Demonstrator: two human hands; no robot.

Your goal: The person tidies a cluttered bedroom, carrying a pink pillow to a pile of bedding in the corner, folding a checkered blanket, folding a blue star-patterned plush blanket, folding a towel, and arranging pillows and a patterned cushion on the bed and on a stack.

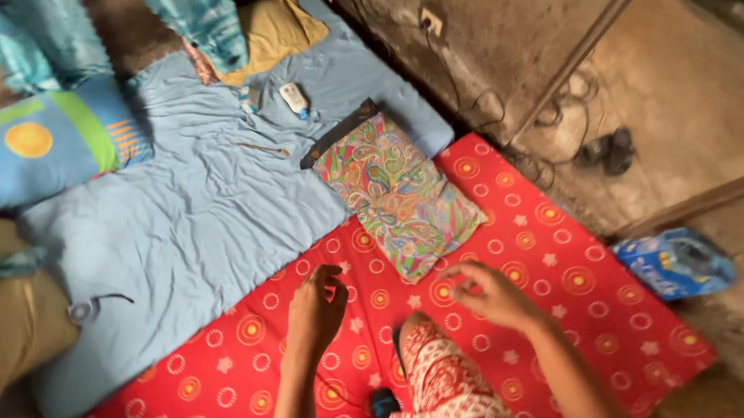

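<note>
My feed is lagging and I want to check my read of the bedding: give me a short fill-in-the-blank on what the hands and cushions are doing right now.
1. Both hands, left hand and right hand, hover over the ____ mattress with circles and stars.
2. The paisley cushion lies partly on the pale ____ sheet.
3. A small white remote rests on the ____.

Missing words: red; blue; sheet

Two bare forearms, no sleeves in view. Left hand (316, 311) and right hand (487, 293): no rings, watch or bracelets to be seen. Fingers (331, 273) bare. Garment (446, 386) over leg: red cloth, dense white floral print, reaching knee. Upper body out of view at lower edge.
</note>
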